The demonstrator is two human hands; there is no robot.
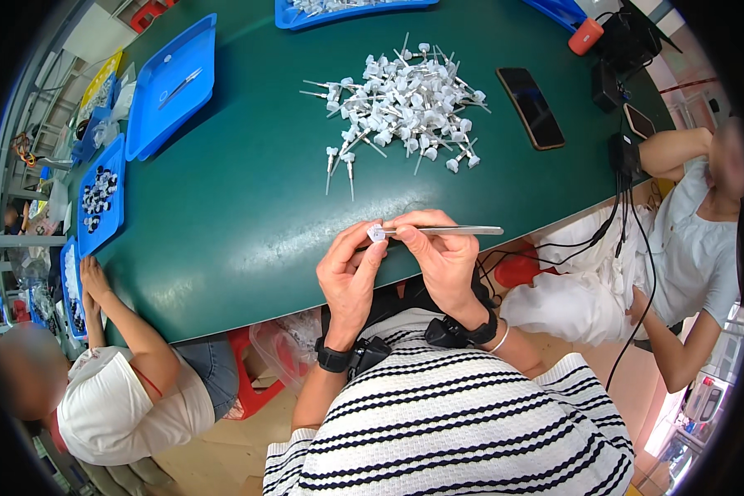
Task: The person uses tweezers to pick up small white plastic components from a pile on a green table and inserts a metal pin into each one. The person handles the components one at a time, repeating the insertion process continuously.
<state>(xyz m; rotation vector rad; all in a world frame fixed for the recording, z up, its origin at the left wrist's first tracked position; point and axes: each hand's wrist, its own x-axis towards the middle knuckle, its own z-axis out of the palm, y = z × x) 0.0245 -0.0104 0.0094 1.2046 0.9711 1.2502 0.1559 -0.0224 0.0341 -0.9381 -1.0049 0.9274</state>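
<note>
Just over the near edge of the green table (248, 256), my left hand (347, 281) pinches a small white plastic part (376, 233) between thumb and fingertips. My right hand (446, 260) is closed around a pair of metal tweezers (475, 231), held nearly level. Their inner end meets the white part; the other end sticks out to the right past my fingers. Farther out on the table lies a loose pile of white plastic parts with thin metal stems (413, 107). A few of these parts lie apart at the pile's near-left side.
A dark phone (531, 107) lies right of the pile. At left stand a blue tray (161, 70) holding tweezers and a smaller tray (116, 221) of black-and-white parts. Cables (624, 207) hang over the right edge. People sit at left (132, 405) and right (703, 240).
</note>
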